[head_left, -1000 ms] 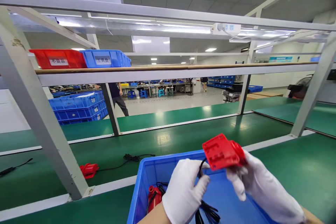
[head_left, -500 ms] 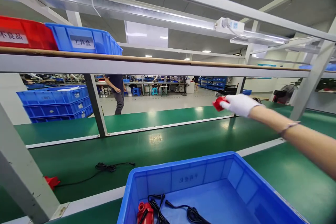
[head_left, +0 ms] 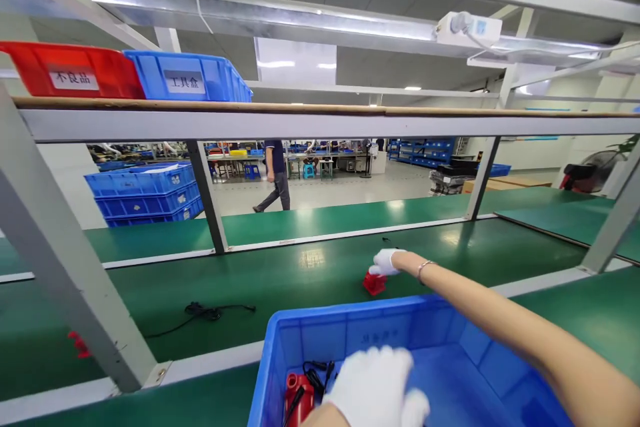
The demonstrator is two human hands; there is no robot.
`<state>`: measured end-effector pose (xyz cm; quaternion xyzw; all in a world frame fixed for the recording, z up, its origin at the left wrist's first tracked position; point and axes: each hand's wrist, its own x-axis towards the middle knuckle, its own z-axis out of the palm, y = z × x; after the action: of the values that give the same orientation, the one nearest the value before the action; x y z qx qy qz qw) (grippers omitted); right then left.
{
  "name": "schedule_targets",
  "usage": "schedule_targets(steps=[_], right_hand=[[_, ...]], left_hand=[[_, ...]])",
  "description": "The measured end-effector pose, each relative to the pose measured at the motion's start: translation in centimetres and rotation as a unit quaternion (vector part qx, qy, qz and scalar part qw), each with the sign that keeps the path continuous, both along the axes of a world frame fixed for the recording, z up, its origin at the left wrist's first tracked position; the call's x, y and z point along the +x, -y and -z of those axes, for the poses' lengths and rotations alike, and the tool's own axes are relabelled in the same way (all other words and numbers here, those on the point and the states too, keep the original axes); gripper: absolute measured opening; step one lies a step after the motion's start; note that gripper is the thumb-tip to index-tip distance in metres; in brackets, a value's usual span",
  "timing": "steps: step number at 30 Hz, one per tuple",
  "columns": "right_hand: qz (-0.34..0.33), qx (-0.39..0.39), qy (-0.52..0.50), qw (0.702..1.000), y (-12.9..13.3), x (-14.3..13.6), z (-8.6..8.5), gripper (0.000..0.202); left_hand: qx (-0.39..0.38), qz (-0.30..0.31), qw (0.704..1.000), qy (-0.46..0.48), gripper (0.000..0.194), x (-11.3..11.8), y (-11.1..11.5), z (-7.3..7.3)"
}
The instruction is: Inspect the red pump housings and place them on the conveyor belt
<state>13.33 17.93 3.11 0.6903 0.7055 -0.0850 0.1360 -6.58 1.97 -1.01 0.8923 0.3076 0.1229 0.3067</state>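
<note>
A gloved right hand [head_left: 386, 261] grasps a red plastic part [head_left: 373, 282] on the green conveyor belt [head_left: 300, 280]; the left hand [head_left: 375, 387] hovers, released, over a blue bin [head_left: 350, 327].

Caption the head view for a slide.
White-gloved right hand touches a red plastic part on the green belt; white-gloved left hand hovers over the blue plastic bin.

right arm stretched forward, gloved right hand [head_left: 386, 261] lowered; left hand [head_left: 375, 387] near, palm down.
</note>
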Motion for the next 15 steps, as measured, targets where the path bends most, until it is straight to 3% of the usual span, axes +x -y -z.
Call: schedule_targets(steps=[3,6,11,15], right_hand=[[-0.070,0.093,-0.014,0.993,3.5,-0.7,-1.1,0.040],[-0.165,0.120,-0.048,0.978,9.8,-2.9,0.0,0.039],[-0.297,0.048,-0.101,0.948,21.4,-7.8,5.4,0.021],[-0.349,0.033,-0.178,0.919,25.8,-10.6,8.9,0.024]], left_hand=[[-0.011,-0.144,0.964,0.221,0.039,-0.5,0.1,-2.7],[-0.077,-0.189,0.914,0.352,0.034,-0.7,-0.3,-3.8],[-0.117,-0.185,0.904,0.367,0.033,-0.5,-1.2,-2.2],[-0.127,-0.177,0.903,0.370,0.028,-0.5,-1.5,-1.3]])
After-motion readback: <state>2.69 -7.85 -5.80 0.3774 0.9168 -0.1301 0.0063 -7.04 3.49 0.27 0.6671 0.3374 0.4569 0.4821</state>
